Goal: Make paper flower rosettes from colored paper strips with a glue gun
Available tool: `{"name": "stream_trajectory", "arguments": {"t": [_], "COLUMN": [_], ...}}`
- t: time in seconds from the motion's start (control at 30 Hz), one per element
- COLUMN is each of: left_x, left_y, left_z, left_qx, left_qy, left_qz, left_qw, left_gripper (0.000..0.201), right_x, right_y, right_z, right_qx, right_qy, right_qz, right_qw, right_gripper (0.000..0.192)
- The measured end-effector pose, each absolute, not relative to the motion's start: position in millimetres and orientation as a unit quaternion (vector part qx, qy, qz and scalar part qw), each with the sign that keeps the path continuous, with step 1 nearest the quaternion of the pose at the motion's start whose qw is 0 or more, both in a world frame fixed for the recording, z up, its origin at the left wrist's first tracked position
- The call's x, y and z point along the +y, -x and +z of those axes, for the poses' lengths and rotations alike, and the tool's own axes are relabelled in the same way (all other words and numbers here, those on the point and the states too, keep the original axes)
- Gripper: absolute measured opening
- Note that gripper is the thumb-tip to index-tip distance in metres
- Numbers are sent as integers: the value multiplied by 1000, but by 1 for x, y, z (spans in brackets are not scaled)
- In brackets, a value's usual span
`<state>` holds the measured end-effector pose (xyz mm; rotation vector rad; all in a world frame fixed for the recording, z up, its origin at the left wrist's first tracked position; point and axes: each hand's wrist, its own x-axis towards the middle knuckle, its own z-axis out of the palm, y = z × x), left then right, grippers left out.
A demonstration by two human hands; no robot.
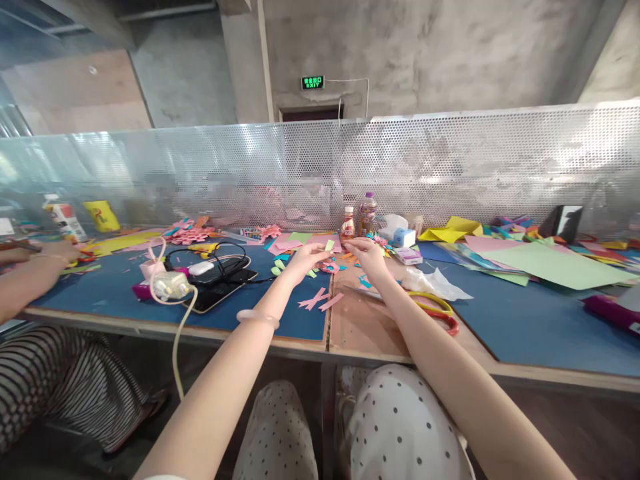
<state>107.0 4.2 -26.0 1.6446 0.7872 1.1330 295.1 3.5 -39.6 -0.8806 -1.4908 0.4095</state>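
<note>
My left hand (306, 261) is closed in a pinch on a small light green paper strip (329, 245), raised over the table. Across from it, the fingertips of my right hand (370, 256) are pressed together; anything between them is too small to make out. Pink paper strips (315, 299), some crossed over each other, lie below my hands. Curled light green paper pieces (278, 267) rest beside my left wrist. Under my right forearm are scissors (434, 304) with yellow and red handles, partly hidden by the arm.
A small sauce bottle (348, 225) and a purple-capped bottle (367, 215) stand behind my hands. Crumpled white tissue (436, 284) and stacked coloured paper (555, 259) lie right. Left are a cabled power adapter (171, 285), a black phone (220, 292) and another person's arm (30, 283).
</note>
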Motion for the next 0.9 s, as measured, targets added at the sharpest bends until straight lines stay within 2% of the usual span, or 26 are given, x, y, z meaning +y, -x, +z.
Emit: {"name": "stream_trajectory", "arguments": {"t": [0.23, 0.63, 0.9], "left_x": [1, -1, 3], "left_y": [-107, -107, -107], "left_z": [-25, -23, -26], "left_qx": [324, 333, 328], "left_qy": [-680, -689, -687], "left_qz": [456, 443, 434], "left_qw": [475, 468, 482], "left_gripper": [36, 34, 37], "right_x": [4, 6, 8], "right_y": [-294, -298, -297], "right_z": [-39, -42, -44], "right_qx": [-646, -627, -556], "right_qy": [385, 371, 377], "right_qz": [204, 244, 321], "right_qw": [627, 640, 667], "right_gripper": [28, 24, 37]}}
